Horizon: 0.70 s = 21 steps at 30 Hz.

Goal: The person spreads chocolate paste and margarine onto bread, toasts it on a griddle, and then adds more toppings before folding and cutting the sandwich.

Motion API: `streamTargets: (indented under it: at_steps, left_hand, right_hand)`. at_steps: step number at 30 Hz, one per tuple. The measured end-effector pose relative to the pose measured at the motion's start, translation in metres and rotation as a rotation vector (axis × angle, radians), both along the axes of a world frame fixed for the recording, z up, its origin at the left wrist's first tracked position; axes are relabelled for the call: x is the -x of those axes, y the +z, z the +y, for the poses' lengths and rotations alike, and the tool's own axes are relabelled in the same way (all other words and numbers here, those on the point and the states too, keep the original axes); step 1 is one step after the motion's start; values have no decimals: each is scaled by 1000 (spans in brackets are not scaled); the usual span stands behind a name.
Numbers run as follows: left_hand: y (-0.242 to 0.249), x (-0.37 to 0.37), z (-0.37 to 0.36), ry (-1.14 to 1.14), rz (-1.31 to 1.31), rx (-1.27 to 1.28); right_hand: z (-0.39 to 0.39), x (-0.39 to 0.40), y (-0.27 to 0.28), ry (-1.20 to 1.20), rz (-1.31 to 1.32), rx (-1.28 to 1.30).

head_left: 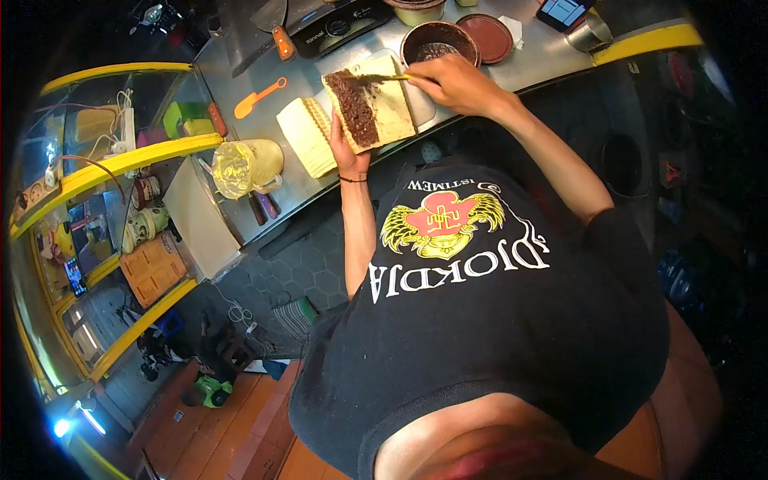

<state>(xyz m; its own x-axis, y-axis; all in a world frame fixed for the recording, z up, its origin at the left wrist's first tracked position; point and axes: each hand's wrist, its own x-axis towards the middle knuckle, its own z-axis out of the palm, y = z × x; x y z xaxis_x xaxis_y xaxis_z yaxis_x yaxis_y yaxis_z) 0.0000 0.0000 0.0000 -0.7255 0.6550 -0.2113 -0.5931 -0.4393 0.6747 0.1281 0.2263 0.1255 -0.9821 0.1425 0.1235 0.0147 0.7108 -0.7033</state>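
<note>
My left hand [349, 150] is closed on the near edge of a pale yellow slice of bread [394, 112], holding it tilted. A band of dark brown, grainy spread [352, 104] covers its left side, with thin smears further right. In my right hand [458, 86] is a spreading knife [398, 78] with a yellowish handle. Its dark, coated blade lies over the slice's upper part. To the left, a stack of bread slices [308, 138] rests on the metal counter. Just beyond my right hand stands a brown tub [440, 50] with dark spread inside.
A reddish-brown lid [486, 38] lies beside the tub, near a metal cup [590, 36]. An orange plastic spatula [260, 98], a clear pitcher [248, 166] and a black Rinnai stove [340, 26] are on the counter. A yellow-framed glass case [132, 164] stands left.
</note>
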Motion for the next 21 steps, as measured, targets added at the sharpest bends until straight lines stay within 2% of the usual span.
streamTargets:
  at_steps: [2, 4, 7, 10, 13, 15, 18, 21]
  left_hand:
    - [-5, -12, -1, -8, -80, -64]
    - [11, 21, -4, -21, -39, -79]
    - [-4, 0, -2, -10, -129, -95]
    - [-8, 3, -1, -36, -234, -157]
    - [-5, 3, -1, -20, -215, -144]
    - [-1, 2, -3, -22, -213, -120]
    - [0, -2, -3, 40, -134, -137]
    - [-2, -2, 0, 12, -226, -114]
  right_hand:
    - [-3, 3, -2, -1, -43, -44]
    - [-12, 32, -5, 49, 22, -36]
    - [-10, 9, -4, 168, -78, -17]
    - [-8, -8, 5, 315, -206, 118]
    - [-13, -26, 8, 348, -200, 56]
    - [-16, -36, 3, 288, -124, 111]
    - [-27, -44, -8, 29, -5, 167]
    - [-49, -52, -31, 47, -44, 25]
